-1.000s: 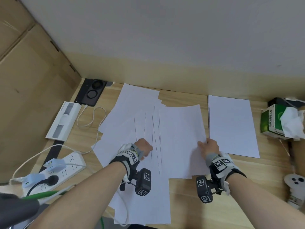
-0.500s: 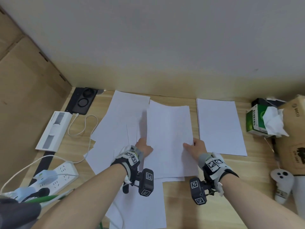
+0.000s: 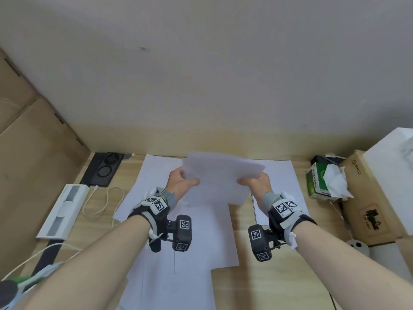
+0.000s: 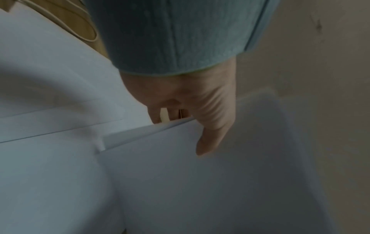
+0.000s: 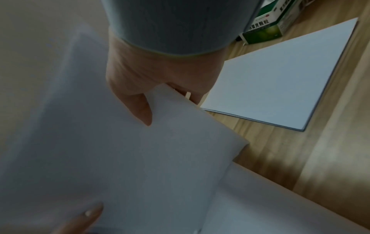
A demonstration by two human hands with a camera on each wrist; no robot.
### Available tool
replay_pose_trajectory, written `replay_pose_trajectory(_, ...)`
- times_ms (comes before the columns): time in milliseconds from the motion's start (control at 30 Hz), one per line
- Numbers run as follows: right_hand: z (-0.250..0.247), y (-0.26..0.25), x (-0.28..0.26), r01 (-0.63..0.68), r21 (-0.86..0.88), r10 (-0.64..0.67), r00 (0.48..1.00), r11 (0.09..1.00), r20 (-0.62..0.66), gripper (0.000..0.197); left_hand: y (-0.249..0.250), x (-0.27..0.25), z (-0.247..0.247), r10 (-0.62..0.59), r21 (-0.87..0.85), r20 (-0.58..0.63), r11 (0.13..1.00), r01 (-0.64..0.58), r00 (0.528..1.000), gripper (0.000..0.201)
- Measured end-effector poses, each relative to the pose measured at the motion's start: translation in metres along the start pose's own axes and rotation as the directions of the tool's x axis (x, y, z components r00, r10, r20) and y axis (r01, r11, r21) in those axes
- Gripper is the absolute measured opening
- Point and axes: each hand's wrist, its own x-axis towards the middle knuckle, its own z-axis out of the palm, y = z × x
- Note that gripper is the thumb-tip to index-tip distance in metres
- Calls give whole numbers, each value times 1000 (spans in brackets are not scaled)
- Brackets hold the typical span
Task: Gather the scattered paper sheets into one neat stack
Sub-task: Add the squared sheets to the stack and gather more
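The left hand [image 3: 178,183] and the right hand [image 3: 257,184] are each pinching a side of the small bunch of white paper sheets [image 3: 220,177], holding it up over the wooden desk [image 3: 279,287], and a loose pinch could be letting sheets slip out crooked.

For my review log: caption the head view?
Both hands, left hand and right hand, hold a paper bundle above scattered sheets.

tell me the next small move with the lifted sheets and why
Probably lower the held sheets onto the stack at the right. Both the left hand and right hand pinch the bundle's sides above the desk, and loose sheets lie below, uncollected.
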Motion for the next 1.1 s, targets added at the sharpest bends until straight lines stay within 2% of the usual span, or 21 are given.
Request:
replay_pose_trajectory(133, 5, 1, -4, -20, 26, 20, 1000, 999, 12, 35, -5, -2, 5, 49, -77, -8, 996, -49, 999, 30)
replay_pose_trajectory(333, 9, 4, -5, -54, 79, 50, 998, 995, 41, 31, -7, -2, 4, -23, -100, 1, 995, 23, 1000, 20)
replay_pose_trajectory(433, 11, 26, -2, -100, 24, 98, 992, 995, 82, 44, -26, -7, 7, -65, -76, 36, 995, 67, 997, 22)
replay_pose_trajectory(533, 15, 32, 1, -119, 3, 118, 989, 993, 90, 59, -32, -7, 16, -76, -106, -10, 992, 74, 997, 20)
replay_pose_trajectory(600, 15, 30, 4, -123, 40, 120, 990, 992, 67, 52, -29, -3, 17, -71, -113, -14, 991, 69, 997, 16)
replay_pose_trajectory(666, 11, 32, 7, -147, 52, 144, 988, 988, 56, 35, -29, 2, 14, -79, -121, 17, 989, 80, 997, 14)
replay_pose_trajectory(800, 12, 60, 8, -234, -127, 250, 960, 964, 126, 22, -55, 11, 4, -165, -94, 45, 981, 168, 985, 8)
replay_pose_trajectory(900, 15, 87, 6, -258, -216, 275, 960, 942, 52, 16, -89, 14, -1, -253, -32, 28, 967, 254, 967, 28)
replay_pose_trajectory(1033, 23, 121, 6, -321, -383, 324, 944, 866, -58, 9, -137, 15, -14, -420, 261, -66, 868, 422, 905, 53)
replay_pose_trajectory(1100, 30, 131, 0, -346, -404, 332, 937, 847, -106, 10, -146, 13, -17, -478, 265, -58, 839, 475, 876, 56)
